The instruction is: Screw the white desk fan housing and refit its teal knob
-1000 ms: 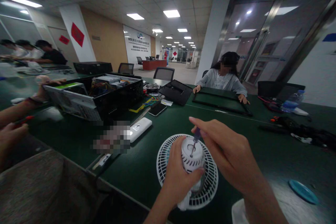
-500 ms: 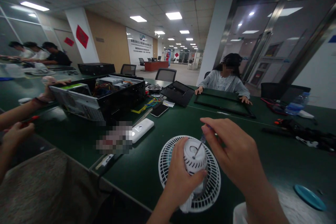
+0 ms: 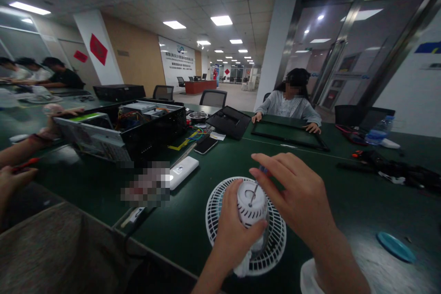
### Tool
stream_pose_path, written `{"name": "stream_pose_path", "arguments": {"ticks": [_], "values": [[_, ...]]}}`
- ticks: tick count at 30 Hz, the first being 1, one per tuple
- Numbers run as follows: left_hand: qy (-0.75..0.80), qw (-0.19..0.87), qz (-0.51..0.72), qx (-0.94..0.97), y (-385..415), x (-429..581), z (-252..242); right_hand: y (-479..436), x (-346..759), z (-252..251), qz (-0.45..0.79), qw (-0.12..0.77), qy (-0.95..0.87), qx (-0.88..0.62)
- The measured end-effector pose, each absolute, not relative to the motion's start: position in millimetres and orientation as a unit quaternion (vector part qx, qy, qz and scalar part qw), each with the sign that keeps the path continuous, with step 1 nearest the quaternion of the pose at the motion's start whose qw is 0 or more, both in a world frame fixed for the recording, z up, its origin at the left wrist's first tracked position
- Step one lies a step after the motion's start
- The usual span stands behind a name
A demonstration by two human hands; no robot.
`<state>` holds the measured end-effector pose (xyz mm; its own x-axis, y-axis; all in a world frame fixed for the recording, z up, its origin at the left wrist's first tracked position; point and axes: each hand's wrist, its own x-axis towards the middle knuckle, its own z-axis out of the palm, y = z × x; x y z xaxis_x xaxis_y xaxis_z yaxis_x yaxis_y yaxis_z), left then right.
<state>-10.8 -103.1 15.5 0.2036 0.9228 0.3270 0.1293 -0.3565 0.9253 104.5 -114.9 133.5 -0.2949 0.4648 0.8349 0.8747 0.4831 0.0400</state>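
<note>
Head view, right hand (image 3: 292,197) hiding screwdriver handle (image 3: 263,170)

You have one dark green table (image 3: 347,206) before you, carrying the following: a round white fan grille (image 3: 246,250) directly ahead; an open computer case (image 3: 120,131); a white power bank (image 3: 181,172); a black smartphone (image 3: 206,145); a bunch of coloured wires (image 3: 193,140); a steel bowl (image 3: 198,117); a black folding case (image 3: 229,121); a flat black-framed panel (image 3: 289,135); a clear water bottle (image 3: 379,131); a heap of black cables and tools (image 3: 389,167) to your right; a teal disc (image 3: 395,246) near the table's right edge
</note>
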Motion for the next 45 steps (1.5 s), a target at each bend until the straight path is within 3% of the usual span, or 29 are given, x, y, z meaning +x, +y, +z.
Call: {"name": "stream_pose_path", "arguments": {"ticks": [6,14,21,27,33,40,45], "values": [[0.392,0.406,0.483,0.669,-102.9,-11.6,16.3,-119.6,109.6,137.3,-0.151,0.414,-0.795,-0.417],[0.404,0.406,0.478,0.666,-104.0,-11.5,15.1,-112.7,103.8,131.9,-0.277,0.415,-0.754,-0.428],[0.397,0.406,0.489,0.662,-104.0,-11.5,18.3,-117.5,105.9,135.5,-0.167,0.419,-0.785,-0.424],[0.400,0.408,0.488,0.659,-104.0,-11.4,16.4,-112.5,102.2,132.7,-0.250,0.415,-0.764,-0.427],[0.396,0.413,0.486,0.661,-104.1,-11.2,19.7,-117.7,104.9,135.3,-0.163,0.427,-0.787,-0.414],[0.398,0.408,0.490,0.659,-105.3,-12.3,18.8,-113.7,103.3,133.6,-0.257,0.421,-0.757,-0.428],[0.396,0.409,0.491,0.659,-104.6,-12.0,19.0,-116.3,106.5,135.0,-0.189,0.415,-0.777,-0.433]]}}
